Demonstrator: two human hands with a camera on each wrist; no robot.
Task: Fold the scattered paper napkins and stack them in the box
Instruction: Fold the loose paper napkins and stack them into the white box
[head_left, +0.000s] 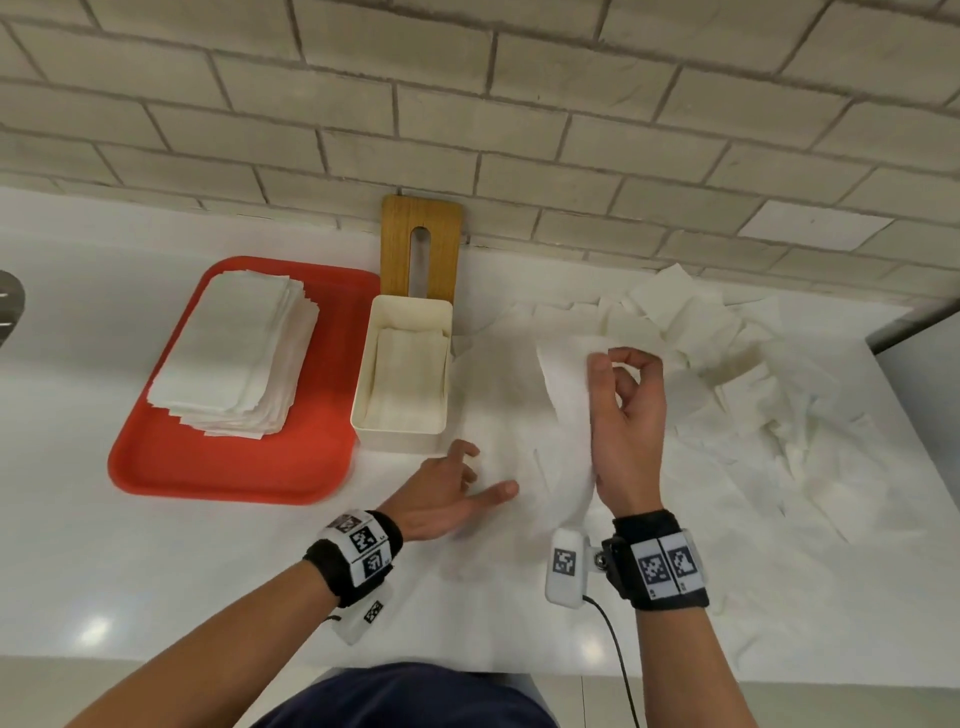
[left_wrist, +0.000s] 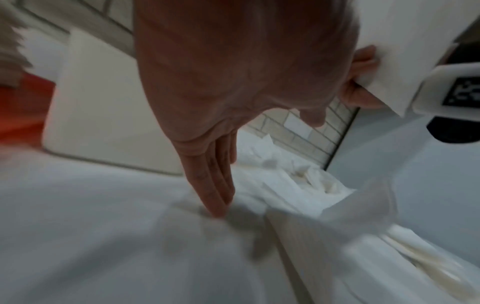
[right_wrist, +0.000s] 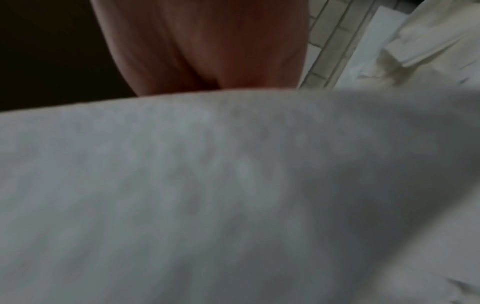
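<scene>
A cream box stands mid-counter with folded white napkins inside; its wall shows in the left wrist view. My right hand is raised and pinches a long white napkin that hangs down toward the wrist; this napkin fills the right wrist view. My left hand lies low with straight fingers that touch a flat napkin on the counter, just in front of the box. A heap of scattered napkins spreads to the right.
A red tray at the left carries a tall stack of folded napkins. A wooden lid with a slot leans on the brick wall behind the box. The white counter's front edge runs near my body.
</scene>
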